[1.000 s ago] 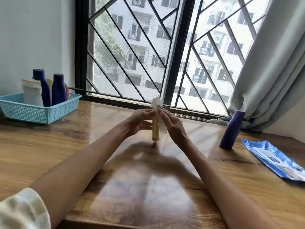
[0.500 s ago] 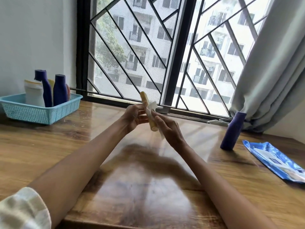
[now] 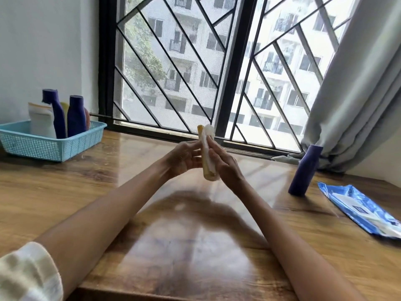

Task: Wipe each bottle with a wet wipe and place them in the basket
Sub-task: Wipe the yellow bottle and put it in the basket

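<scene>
Far out to the left of both hands, near the wall, the blue basket (image 3: 52,148) sits on the bench (image 3: 108,192) with several bottles already standing in it: a white one and two dark blue ones are plain, with others half hidden behind. The left hand (image 3: 182,160) is the nearer one to that basket; it grips the slim yellow bottle (image 3: 207,153) from the left side, fingers curled round the lower half. The bottle stands almost upright between the two hands, long axis vertical with a slight lean, cap end up. The right hand (image 3: 225,165) presses the white wet wipe (image 3: 208,137) against the bottle's right side, fingers laid along its length, so wiping looks to be under way. Any carry to the basket would have to go leftward and away, well apart from here. To the right of the right hand, a purple bottle (image 3: 304,170) stands unwiped on the bench, and just beyond it lies the blue wipe packet (image 3: 360,208), flat.
</scene>
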Demonstrator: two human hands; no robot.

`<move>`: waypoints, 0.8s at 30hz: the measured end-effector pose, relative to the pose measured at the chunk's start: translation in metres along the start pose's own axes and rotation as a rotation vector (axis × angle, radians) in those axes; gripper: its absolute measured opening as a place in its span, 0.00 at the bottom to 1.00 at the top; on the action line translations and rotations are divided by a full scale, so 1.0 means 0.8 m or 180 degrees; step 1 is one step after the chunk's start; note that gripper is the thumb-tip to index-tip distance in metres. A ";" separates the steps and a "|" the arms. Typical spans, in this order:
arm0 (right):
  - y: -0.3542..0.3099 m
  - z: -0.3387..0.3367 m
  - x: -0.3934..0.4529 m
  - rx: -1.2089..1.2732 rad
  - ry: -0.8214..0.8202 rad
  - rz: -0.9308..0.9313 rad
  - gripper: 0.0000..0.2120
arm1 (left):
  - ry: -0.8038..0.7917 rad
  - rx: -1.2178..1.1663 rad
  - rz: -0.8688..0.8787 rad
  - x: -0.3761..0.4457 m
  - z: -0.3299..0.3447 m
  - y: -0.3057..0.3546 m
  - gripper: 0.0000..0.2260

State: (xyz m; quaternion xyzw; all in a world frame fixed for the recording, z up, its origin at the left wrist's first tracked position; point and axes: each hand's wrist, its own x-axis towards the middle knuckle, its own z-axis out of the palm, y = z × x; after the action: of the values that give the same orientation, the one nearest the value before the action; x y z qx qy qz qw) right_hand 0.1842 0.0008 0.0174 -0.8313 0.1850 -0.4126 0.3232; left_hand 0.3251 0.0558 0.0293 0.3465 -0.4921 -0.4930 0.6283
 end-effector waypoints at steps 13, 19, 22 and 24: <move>0.001 -0.006 0.003 -0.0691 0.0488 -0.0704 0.10 | 0.0492 -0.0201 0.0347 0.000 -0.020 0.014 0.09; -0.002 -0.031 0.005 -0.0197 0.0508 -0.0355 0.10 | 0.0344 -0.0209 0.0129 -0.002 -0.021 0.010 0.10; -0.006 -0.042 0.007 0.0746 0.1498 -0.0038 0.14 | -0.0035 -0.0174 -0.0059 -0.004 -0.017 0.004 0.13; -0.009 -0.043 0.007 0.1256 0.1956 0.0072 0.13 | -0.0340 -0.0146 -0.0208 -0.007 -0.009 0.000 0.14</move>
State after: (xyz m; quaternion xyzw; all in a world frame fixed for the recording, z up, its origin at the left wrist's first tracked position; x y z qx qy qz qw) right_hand 0.1601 -0.0102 0.0413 -0.5881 0.1994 -0.6673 0.4112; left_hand 0.3321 0.0608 0.0258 0.3212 -0.5019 -0.5422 0.5925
